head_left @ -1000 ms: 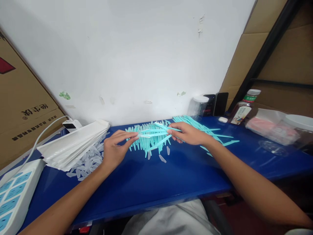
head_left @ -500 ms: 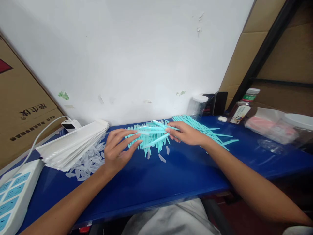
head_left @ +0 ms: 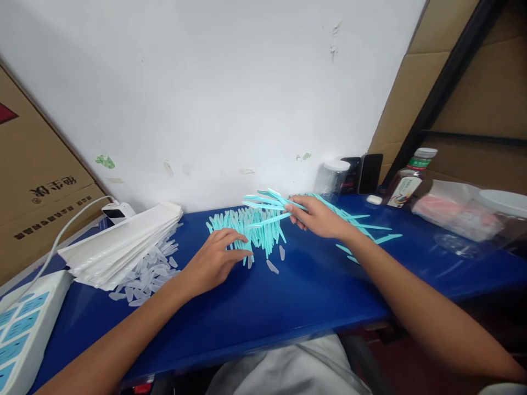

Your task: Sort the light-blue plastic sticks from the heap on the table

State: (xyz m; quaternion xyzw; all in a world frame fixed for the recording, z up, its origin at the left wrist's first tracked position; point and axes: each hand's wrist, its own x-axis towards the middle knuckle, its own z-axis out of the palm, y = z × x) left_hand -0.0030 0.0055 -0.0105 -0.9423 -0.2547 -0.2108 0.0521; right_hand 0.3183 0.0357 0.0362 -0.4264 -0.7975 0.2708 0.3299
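Soft, diffuse light fills the scene, leaving the white wall (head_left: 230,99) bright but greyer toward its upper left. Pale glints mark the raised turquoise sticks (head_left: 269,220), and the blue bench (head_left: 288,302) carries a faint sheen. Beneath its front edge, shadow is deep at lower right. Wide-angle stretching pulls at the power strip (head_left: 25,334) and far-right jar (head_left: 507,203), whose outline looks smeared.

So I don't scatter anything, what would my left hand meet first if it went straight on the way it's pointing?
Most likely the pile of turquoise sticks just beyond your left hand, though depth is unclear and they may already be touching.
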